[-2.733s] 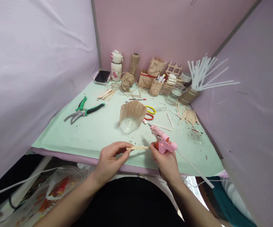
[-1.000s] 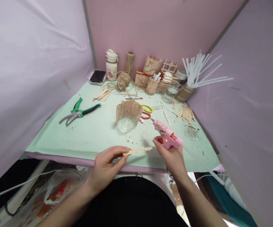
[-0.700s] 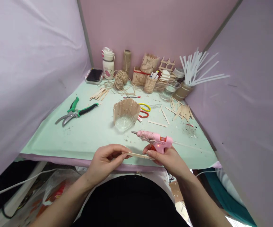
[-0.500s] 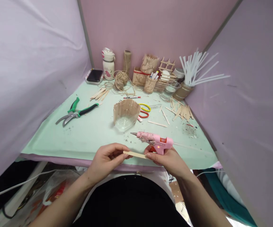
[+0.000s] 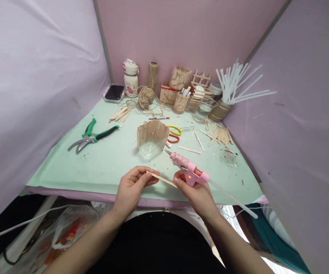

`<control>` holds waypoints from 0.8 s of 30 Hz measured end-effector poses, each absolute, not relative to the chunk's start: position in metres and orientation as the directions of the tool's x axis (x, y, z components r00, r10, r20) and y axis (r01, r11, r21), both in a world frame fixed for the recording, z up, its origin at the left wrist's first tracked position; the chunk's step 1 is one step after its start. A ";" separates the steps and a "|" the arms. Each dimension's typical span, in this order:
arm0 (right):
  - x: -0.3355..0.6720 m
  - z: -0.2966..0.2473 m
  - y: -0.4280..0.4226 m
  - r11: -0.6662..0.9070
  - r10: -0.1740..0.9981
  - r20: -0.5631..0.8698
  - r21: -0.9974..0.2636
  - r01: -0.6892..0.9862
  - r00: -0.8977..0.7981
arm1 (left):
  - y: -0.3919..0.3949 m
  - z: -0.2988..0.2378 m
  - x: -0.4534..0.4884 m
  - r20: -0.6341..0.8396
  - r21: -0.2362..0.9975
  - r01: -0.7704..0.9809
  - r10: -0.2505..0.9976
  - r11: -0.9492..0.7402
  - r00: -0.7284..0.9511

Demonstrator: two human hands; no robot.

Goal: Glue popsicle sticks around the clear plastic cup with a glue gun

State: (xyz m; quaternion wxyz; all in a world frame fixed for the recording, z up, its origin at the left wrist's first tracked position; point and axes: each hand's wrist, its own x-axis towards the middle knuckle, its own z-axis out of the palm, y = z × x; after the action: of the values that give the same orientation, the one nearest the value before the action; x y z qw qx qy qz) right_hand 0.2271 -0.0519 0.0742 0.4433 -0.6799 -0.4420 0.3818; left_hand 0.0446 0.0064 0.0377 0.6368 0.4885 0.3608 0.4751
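Observation:
Between my two hands, over the table's near edge, is a wooden craft stick (image 5: 164,180). My left hand (image 5: 134,185) is closed, pinching its left end between thumb and fingers. Wrapped round the handle of a pink glue gun (image 5: 189,169), my right hand (image 5: 194,190) also touches the stick's right end with the thumb. The gun's nozzle points up and left, an orange light glows on its body, and a white glue stick trails from its rear. Just beyond stands a clear plastic container (image 5: 152,140) with craft sticks lining its back and sides.
Green-handled pruning shears (image 5: 93,135) lie to the left. Scissors (image 5: 174,134) are behind the container, loose craft sticks (image 5: 221,135) at right. Along the back stand a bottle (image 5: 131,79), a twine ball (image 5: 146,97), stick-covered cups (image 5: 181,102) and a holder of white glue sticks (image 5: 223,110).
The glue gun has tipped, its nozzle swinging up and to the right towards the container. The stick now slants down to the right, and my left hand has risen slightly.

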 end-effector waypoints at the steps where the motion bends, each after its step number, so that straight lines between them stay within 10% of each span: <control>1: 0.227 0.073 -0.052 -0.214 0.933 -0.114 -0.938 0.273 0.341 | 0.006 0.039 0.044 0.016 0.966 -0.252 0.963 0.055 0.270; 12: 0.215 0.073 -0.055 -0.176 0.910 -0.021 -0.924 0.339 0.415 | -0.007 0.047 0.040 0.594 0.723 0.217 0.751 -0.655 0.289; 24: 0.212 0.056 -0.055 -0.139 0.897 0.074 -0.888 0.438 0.435 | -0.011 0.049 0.047 0.709 0.566 0.196 0.594 -0.801 0.381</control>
State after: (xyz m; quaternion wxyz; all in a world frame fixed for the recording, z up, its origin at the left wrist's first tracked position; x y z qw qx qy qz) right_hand 0.2123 -0.0549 0.0559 0.4589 -0.7121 -0.4688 0.2503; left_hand 0.0465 -0.0113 0.0493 0.1990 0.8066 0.2446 0.4999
